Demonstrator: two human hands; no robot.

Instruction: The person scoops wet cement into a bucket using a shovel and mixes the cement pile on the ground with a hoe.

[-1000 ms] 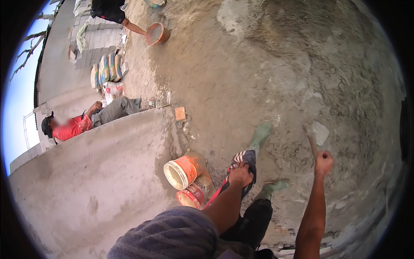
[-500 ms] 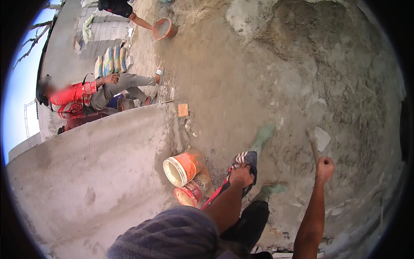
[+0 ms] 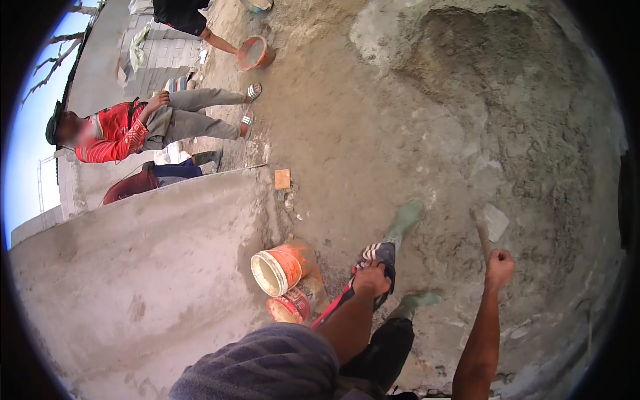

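My left hand (image 3: pixel 373 279) rests closed on the dark striped cloth (image 3: pixel 379 257) at my knee, its fingers bent over the fabric. On the right, my right hand (image 3: pixel 500 268) is closed around the lower end of a wooden handle (image 3: pixel 482 233). A pale flat blade or slab (image 3: pixel 495 222) lies beside that handle on the wet grey ground; whether they are joined I cannot tell. My green boots (image 3: pixel 405 219) stand on the ground between the two hands.
An orange bucket (image 3: pixel 277 269) and a red bucket (image 3: pixel 289 307) lie by the low wall (image 3: pixel 153 267). A brick piece (image 3: pixel 282 179) is near its end. Beyond are a person in red (image 3: pixel 117 130), another partly hidden, and a person's arm at a round bucket (image 3: pixel 255 53).
The person in red has moved forward past the wall's end, and a second person in dark red shows behind the wall. My hands have barely moved.
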